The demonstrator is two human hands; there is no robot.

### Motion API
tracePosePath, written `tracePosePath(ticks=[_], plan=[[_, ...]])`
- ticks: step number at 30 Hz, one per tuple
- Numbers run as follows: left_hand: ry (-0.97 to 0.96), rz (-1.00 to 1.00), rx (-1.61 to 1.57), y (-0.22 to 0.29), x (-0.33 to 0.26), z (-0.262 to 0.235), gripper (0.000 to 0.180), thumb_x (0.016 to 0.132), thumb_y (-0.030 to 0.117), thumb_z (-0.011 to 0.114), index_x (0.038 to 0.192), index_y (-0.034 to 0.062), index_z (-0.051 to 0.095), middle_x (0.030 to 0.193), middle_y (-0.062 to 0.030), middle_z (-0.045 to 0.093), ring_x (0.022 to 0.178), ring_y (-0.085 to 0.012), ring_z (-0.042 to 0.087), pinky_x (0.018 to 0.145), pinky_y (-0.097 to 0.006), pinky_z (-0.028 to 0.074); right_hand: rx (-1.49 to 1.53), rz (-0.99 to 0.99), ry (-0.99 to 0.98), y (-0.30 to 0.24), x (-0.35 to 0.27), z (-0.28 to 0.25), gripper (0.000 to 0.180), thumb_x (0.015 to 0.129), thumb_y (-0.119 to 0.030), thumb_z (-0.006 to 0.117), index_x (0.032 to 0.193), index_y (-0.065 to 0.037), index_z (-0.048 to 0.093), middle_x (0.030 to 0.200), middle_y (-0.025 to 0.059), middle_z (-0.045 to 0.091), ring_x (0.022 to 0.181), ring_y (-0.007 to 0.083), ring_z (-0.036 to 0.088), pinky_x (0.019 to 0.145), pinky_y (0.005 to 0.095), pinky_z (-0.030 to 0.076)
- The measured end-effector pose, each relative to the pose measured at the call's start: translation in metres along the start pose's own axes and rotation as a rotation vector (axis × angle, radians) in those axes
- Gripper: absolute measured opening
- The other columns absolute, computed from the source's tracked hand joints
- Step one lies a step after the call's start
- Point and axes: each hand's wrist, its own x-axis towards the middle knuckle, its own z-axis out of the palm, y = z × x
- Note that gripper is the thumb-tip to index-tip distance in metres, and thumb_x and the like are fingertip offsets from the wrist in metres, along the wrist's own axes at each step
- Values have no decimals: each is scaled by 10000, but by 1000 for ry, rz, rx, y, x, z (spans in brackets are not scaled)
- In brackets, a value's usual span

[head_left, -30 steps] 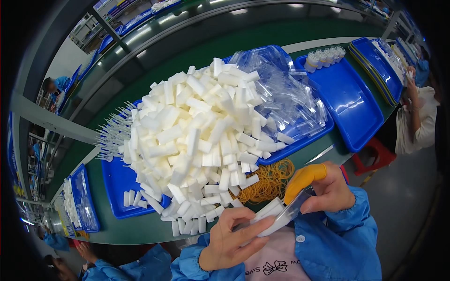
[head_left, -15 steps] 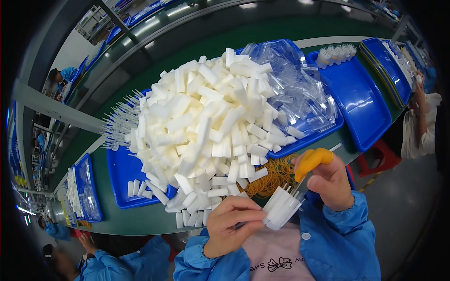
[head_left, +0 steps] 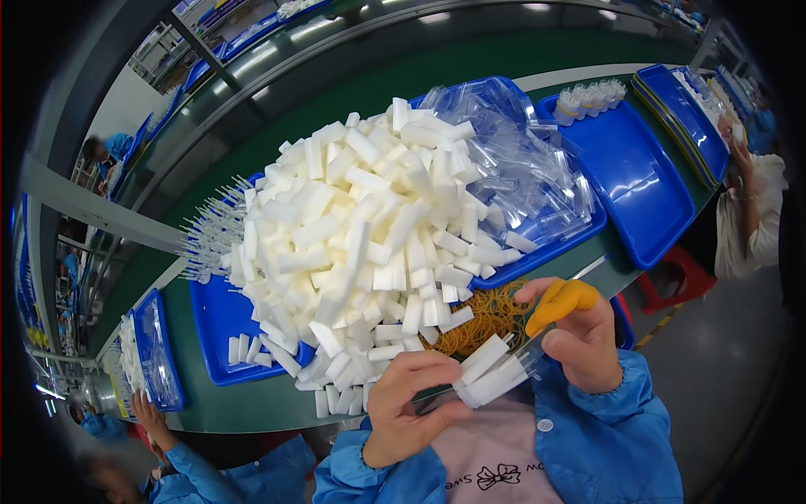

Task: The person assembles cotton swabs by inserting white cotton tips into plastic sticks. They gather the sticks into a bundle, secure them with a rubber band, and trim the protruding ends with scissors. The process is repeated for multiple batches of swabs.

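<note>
Since earlier: white sticks drawn closer into both hands | left hand pinches their near end, right hand grips clear sleeve | long axis slants up-right | just below the stick pile, by rubber bands.

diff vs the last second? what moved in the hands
Both hands, left hand and right hand, hold the same white foam sticks in a clear bag throughout. The bundle went from flat, to end-on toward the camera, to flat again. Foam pile, rubber bands and blue trays unchanged.
</note>
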Motion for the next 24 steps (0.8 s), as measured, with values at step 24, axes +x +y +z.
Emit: tracePosePath(ticks=[24], plan=[[254, 368, 665, -2, 21, 20, 379, 569, 67, 742, 928, 62, 621, 862, -124, 609, 717, -240, 603, 607, -307, 499, -301, -302, 27, 15, 2, 14, 282, 720, -13, 700, 973, 8, 575, 1125, 132, 528, 986, 184, 526, 865, 307, 415]])
